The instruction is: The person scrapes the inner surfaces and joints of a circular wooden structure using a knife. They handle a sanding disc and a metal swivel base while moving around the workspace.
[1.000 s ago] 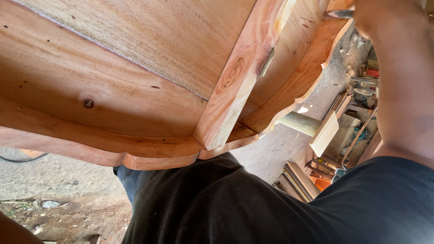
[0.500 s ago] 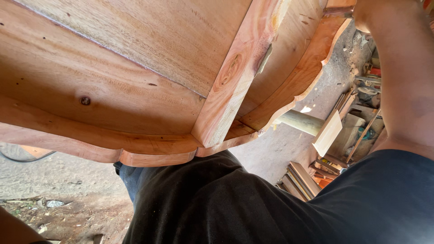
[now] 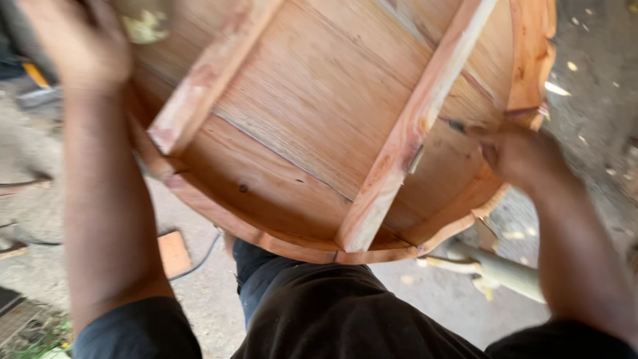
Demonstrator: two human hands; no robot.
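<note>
Underside of one round wooden tabletop (image 3: pixel 319 100) with a scalloped rim, propped tilted against the person's lap and seen from above. Two hands are on the work.

Right hand (image 3: pixel 518 156): closed around a small dark-tipped tool (image 3: pixel 457 124), probably a pencil or nail punch; blur hides its kind. The tip meets the panel just beside the right-hand batten (image 3: pixel 412 133), and the curved rim (image 3: pixel 525 60) runs just outside the knuckles.

Left hand (image 3: pixel 76 43): raised at the far upper edge of the panel, fingers curled over the rim near a pale, crumpled lump (image 3: pixel 143 26) that may be a rag or filler. Motion blur prevents telling whether it clasps the lump or only the wood.

Left-hand batten (image 3: pixel 212 73): lies between the two grips, nearer the left hand.

Count: one tabletop, two battens crossing its underside, one tool, one pale lump. On the ground below the right forearm lies one light, turned wooden leg (image 3: pixel 498 269); below the left forearm, one small orange block (image 3: pixel 174 252) and one dark cable (image 3: pixel 203 259).

Judgement on technique: the work at the tool tip goes best if the left hand steadies the rim firmly against the lap so the panel cannot rock, and if the tip stays close against the batten's edge, guided by short, controlled strokes rather than long ones.
</note>
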